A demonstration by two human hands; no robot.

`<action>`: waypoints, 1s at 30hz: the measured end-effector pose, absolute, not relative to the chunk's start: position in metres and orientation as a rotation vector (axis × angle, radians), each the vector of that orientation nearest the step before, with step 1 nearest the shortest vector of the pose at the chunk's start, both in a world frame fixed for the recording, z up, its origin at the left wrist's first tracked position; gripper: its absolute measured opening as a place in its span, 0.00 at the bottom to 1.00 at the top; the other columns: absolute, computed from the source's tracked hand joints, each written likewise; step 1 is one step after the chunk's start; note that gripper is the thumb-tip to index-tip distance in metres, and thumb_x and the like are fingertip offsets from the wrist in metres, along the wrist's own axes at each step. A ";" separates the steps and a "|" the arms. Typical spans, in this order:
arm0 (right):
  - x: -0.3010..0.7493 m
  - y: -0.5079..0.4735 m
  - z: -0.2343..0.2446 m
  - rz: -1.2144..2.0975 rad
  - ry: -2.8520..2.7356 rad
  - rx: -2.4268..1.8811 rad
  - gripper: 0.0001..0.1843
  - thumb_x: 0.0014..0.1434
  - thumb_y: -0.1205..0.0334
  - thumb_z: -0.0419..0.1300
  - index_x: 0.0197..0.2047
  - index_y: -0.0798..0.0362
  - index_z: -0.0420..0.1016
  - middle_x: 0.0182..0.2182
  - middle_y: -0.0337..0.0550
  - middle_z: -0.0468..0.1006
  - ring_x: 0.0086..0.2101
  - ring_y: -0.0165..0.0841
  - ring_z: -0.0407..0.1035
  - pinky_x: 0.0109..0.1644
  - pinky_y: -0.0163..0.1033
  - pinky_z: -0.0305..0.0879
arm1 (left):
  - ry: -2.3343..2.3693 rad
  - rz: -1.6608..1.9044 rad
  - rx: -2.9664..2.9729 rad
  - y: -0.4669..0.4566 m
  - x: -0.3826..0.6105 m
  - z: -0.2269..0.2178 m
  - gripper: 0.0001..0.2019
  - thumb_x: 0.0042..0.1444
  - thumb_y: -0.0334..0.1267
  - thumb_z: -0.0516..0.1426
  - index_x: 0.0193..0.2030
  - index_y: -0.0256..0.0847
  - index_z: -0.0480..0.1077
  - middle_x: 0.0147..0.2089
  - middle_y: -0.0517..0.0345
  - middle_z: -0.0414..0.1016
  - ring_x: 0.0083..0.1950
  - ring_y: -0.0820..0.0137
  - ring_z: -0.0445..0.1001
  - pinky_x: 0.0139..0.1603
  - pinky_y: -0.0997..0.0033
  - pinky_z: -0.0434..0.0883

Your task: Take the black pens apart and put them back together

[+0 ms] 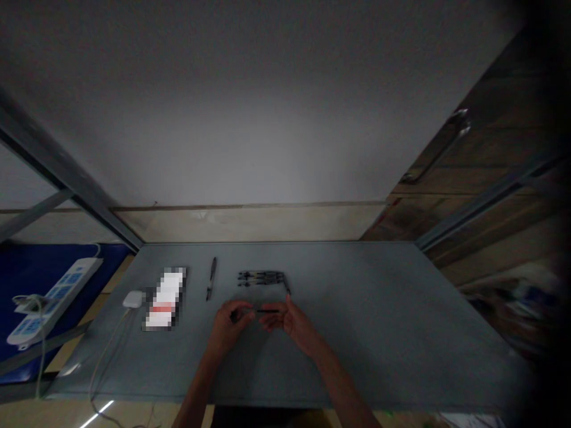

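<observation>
- Fingers of the left hand: pinched narrow on the left end of a slim black pen.
- Right hand: fingers curled close under the pen's right end; contact cannot be told for certain.
- Pen's position: held level between both hands, above a gray tabletop, near the table's middle.
- Row of dark pens: lying side by side just beyond the hands.
- Single dark pen: lying apart, left of the row, tilted slightly.
- White and red packet: flat on the tabletop, left of the single pen; pixelated, details unreadable.
- White power adapter: beside the packet, its white cable running over the table's near edge.
- White power strip: on a blue surface, left of the table.
</observation>
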State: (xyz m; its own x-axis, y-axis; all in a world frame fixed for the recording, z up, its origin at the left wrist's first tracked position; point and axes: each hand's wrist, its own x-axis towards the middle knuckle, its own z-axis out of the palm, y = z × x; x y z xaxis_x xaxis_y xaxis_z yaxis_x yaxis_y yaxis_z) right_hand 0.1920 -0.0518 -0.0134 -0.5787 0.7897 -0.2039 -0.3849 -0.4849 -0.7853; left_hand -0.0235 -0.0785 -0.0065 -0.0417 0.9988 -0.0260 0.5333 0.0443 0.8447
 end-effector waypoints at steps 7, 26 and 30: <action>0.192 -0.053 -0.011 2.088 -0.908 -0.734 0.37 0.64 0.35 0.46 0.48 0.58 0.81 0.37 0.57 0.84 0.35 0.40 0.78 0.42 0.44 0.69 | 1.692 0.895 1.593 -0.078 -0.021 -0.010 0.16 0.57 0.51 0.56 0.33 0.42 0.77 0.30 0.56 0.76 0.34 0.65 0.72 0.38 0.68 0.68; 0.193 -0.053 -0.012 2.091 -0.896 -0.732 0.38 0.65 0.35 0.45 0.48 0.59 0.81 0.34 0.55 0.84 0.33 0.38 0.77 0.40 0.43 0.67 | 1.687 0.929 1.573 -0.078 -0.023 -0.007 0.11 0.52 0.47 0.61 0.32 0.41 0.77 0.28 0.59 0.74 0.31 0.68 0.70 0.36 0.70 0.68; 0.192 -0.053 -0.013 2.084 -0.891 -0.740 0.38 0.64 0.34 0.46 0.47 0.59 0.81 0.34 0.55 0.84 0.33 0.38 0.77 0.41 0.43 0.68 | 1.686 0.931 1.529 -0.078 -0.022 -0.009 0.13 0.53 0.49 0.59 0.35 0.41 0.76 0.31 0.59 0.75 0.33 0.68 0.71 0.37 0.71 0.68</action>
State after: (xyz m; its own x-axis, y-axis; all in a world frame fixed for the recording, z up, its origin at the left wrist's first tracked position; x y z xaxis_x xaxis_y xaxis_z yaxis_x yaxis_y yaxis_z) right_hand 0.1917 -0.0531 -0.0127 -0.5603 0.8008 -0.2117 -0.4000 -0.4854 -0.7775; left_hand -0.0225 -0.0782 -0.0087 -0.0898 0.9959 -0.0145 0.5182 0.0592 0.8532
